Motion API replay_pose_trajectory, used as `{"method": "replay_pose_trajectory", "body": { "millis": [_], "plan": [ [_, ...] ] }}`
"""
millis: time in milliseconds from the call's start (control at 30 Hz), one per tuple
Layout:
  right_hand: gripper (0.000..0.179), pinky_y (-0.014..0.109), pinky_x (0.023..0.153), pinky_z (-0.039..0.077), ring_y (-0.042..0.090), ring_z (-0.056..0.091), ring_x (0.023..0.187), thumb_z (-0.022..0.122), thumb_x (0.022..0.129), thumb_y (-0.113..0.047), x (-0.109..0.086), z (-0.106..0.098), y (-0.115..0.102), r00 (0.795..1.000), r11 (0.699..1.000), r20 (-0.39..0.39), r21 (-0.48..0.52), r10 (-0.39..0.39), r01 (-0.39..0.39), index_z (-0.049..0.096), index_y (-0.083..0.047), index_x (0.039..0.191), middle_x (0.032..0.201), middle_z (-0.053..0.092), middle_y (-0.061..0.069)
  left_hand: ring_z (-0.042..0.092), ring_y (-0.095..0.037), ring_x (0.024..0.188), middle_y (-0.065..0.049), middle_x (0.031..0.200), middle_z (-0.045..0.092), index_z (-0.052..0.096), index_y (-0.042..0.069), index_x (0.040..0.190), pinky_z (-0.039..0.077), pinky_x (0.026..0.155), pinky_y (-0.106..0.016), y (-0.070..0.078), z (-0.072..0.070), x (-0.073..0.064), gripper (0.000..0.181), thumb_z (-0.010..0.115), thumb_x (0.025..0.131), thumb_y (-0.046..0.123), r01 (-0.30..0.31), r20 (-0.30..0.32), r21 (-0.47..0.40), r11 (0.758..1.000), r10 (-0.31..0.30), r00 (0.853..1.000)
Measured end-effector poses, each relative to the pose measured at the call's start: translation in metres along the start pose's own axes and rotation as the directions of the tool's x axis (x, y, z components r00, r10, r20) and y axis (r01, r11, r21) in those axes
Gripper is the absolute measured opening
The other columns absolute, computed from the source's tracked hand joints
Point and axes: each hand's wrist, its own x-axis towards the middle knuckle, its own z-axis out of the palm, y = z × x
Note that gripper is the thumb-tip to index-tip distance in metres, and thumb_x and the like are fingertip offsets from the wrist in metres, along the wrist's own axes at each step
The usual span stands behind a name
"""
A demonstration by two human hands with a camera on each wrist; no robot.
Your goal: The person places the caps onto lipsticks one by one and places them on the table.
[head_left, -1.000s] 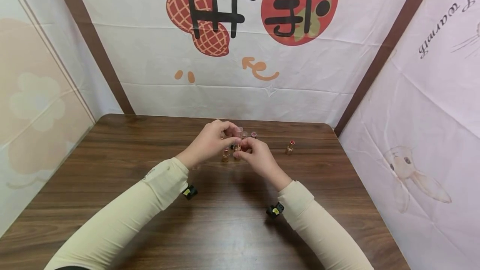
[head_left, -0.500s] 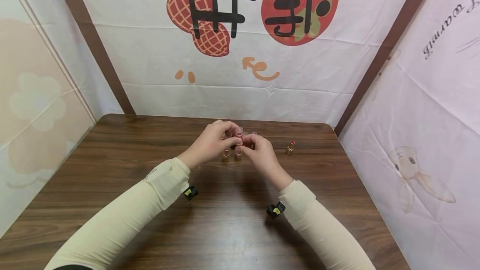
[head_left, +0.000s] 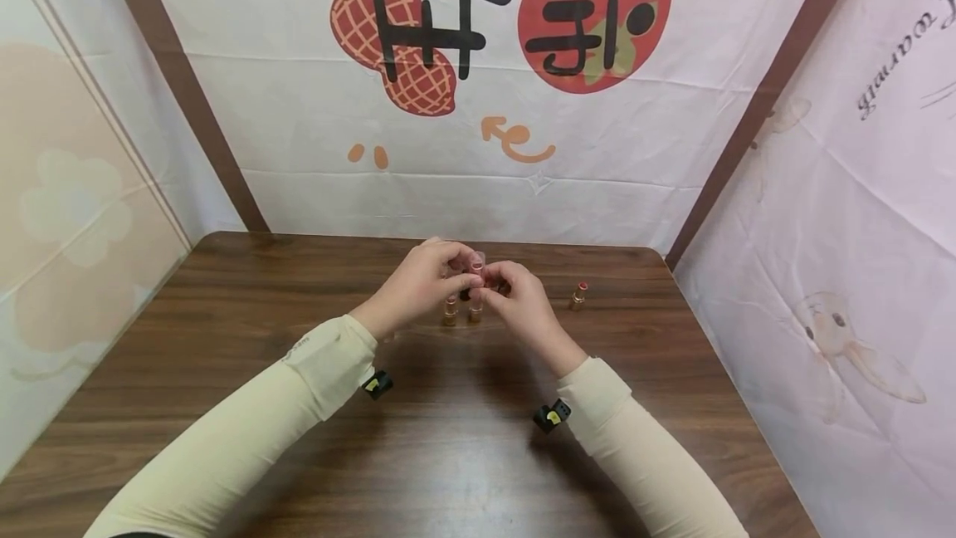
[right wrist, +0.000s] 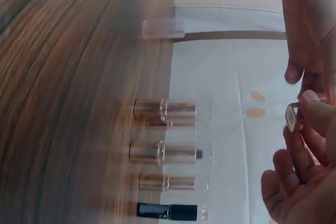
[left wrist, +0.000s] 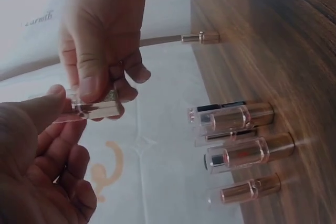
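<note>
My left hand point(head_left: 427, 281) and right hand point(head_left: 523, 301) meet above the far middle of the table, holding one lipstick point(head_left: 477, 267) between them. In the left wrist view, my left thumb and fingers pinch its clear cap end, and my right fingers pinch the gold base point(left wrist: 105, 109). The base's end faces the right wrist camera. Fingers hide much of the tube. Below and behind the hands stand several gold lipsticks point(left wrist: 254, 150) with clear caps, upright on the table. A black tube point(right wrist: 168, 212) stands beside them in the right wrist view.
An uncapped red lipstick point(head_left: 578, 295) stands alone on the wooden table point(head_left: 463, 455), right of the hands. A loose clear cap point(right wrist: 164, 29) stands on the other side. Printed cloth walls point(head_left: 463, 198) rise behind the table and at both sides.
My right fingers have shifted slightly upward around the held lipstick. A standing lipstick beneath the hands now shows more clearly. Both arms have otherwise hardly moved.
</note>
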Motion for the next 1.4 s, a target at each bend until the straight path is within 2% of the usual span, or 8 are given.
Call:
{"method": "replay_pose_trajectory", "body": {
  "millis": [200,367,533,700,867,1067,1200,1400],
  "plan": [
    [0.021,0.03,0.073,0.052,0.02,0.061,0.086,0.08,0.091,-0.023,-0.002,-0.006,0.025,0.997,0.996,-0.013,-0.04,0.076,-0.077,0.07,-0.014,0.106,0.099,0.065,0.004,0.056,-0.019,0.101,0.002,0.11,0.069,0.071,0.015,0.122,0.05,0.088,-0.039,-0.018,0.0,-0.015,0.035,0.078,0.093,0.034,0.067,0.039,0.11,0.992,-0.072,0.997],
    [0.018,0.033,0.074,0.053,0.016,0.063,0.083,0.081,0.09,-0.027,-0.001,-0.012,0.045,0.988,0.978,-0.004,-0.139,0.157,-0.156,0.067,-0.017,0.095,0.089,0.067,-0.002,0.056,-0.02,0.11,0.001,0.122,0.07,0.069,0.016,0.125,0.048,0.096,-0.042,-0.035,-0.007,-0.033,0.04,0.079,0.092,0.034,0.112,0.025,0.154,0.982,-0.117,0.993],
    [0.017,0.037,0.074,0.053,0.017,0.063,0.081,0.082,0.09,-0.026,0.002,-0.014,0.057,0.976,0.954,0.038,-0.221,0.214,-0.201,0.067,-0.017,0.093,0.087,0.068,-0.002,0.056,-0.026,0.113,-0.004,0.125,0.069,0.066,0.012,0.129,0.047,0.097,-0.045,-0.047,-0.018,-0.048,0.046,0.079,0.091,0.035,0.15,0.028,0.21,0.966,-0.159,0.987],
    [0.016,0.036,0.073,0.052,0.015,0.063,0.079,0.081,0.09,-0.024,0.005,-0.013,0.068,0.955,0.927,0.097,-0.284,0.281,-0.245,0.068,-0.016,0.093,0.086,0.068,-0.001,0.055,-0.03,0.118,-0.008,0.127,0.067,0.063,0.009,0.131,0.046,0.099,-0.047,-0.057,-0.027,-0.059,0.051,0.08,0.091,0.036,0.198,0.045,0.246,0.949,-0.216,0.975],
    [0.014,0.036,0.073,0.051,0.016,0.061,0.076,0.082,0.089,-0.022,0.008,-0.007,0.077,0.942,0.91,0.125,-0.325,0.31,-0.256,0.07,-0.016,0.086,0.081,0.068,-0.002,0.054,-0.03,0.118,-0.011,0.129,0.066,0.062,0.007,0.132,0.046,0.1,-0.05,-0.067,-0.031,-0.069,0.054,0.08,0.09,0.035,0.217,0.053,0.264,0.94,-0.239,0.969],
    [0.014,0.036,0.073,0.051,0.016,0.061,0.074,0.082,0.088,-0.021,0.01,-0.001,0.086,0.939,0.902,0.132,-0.349,0.317,-0.256,0.07,-0.018,0.081,0.078,0.067,-0.003,0.054,-0.032,0.118,-0.013,0.13,0.066,0.061,0.005,0.134,0.047,0.099,-0.051,-0.078,-0.03,-0.079,0.056,0.08,0.09,0.034,0.241,0.053,0.27,0.932,-0.265,0.963],
    [0.013,0.035,0.073,0.05,0.017,0.06,0.075,0.083,0.087,-0.02,0.011,0.001,0.088,0.934,0.89,0.124,-0.365,0.336,-0.272,0.07,-0.017,0.083,0.081,0.068,-0.002,0.053,-0.035,0.122,-0.017,0.133,0.064,0.059,0.003,0.136,0.046,0.101,-0.054,-0.085,-0.027,-0.083,0.06,0.081,0.09,0.035,0.268,0.047,0.281,0.921,-0.292,0.955],
    [0.015,0.036,0.074,0.049,0.018,0.059,0.078,0.084,0.085,-0.02,0.012,0.005,0.089,0.92,0.858,0.114,-0.419,0.374,-0.297,0.07,-0.015,0.089,0.086,0.068,-0.001,0.051,-0.039,0.123,-0.021,0.137,0.062,0.056,0.0,0.14,0.043,0.102,-0.057,-0.091,-0.022,-0.086,0.067,0.081,0.089,0.037,0.319,0.035,0.297,0.9,-0.344,0.938]
  ]
}}
